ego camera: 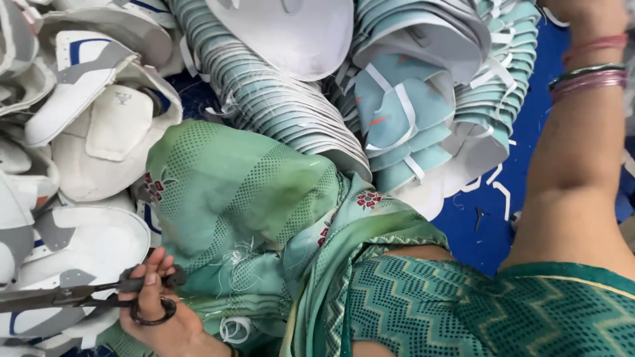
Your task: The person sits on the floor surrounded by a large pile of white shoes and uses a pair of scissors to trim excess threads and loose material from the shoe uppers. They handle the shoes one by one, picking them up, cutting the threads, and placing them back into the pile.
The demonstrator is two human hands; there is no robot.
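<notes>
My left hand (157,312) is at the bottom left, fingers through the black loops of a pair of dark scissors (59,295) whose blades point left over white and grey shoe-upper pieces (92,241). My right arm reaches up the right side, with pink and green bangles (589,76) on the wrist. Only the base of my right hand (585,12) shows at the top edge, so what it touches is hidden. A green patterned cloth (231,192) covers my knee in the middle.
Long overlapping stacks of teal and white cut pieces (264,92) fan across the top centre, with more (410,112) to the right. White shoe uppers with blue trim (86,79) pile up at the left. Blue floor (483,231) with white scraps shows at right.
</notes>
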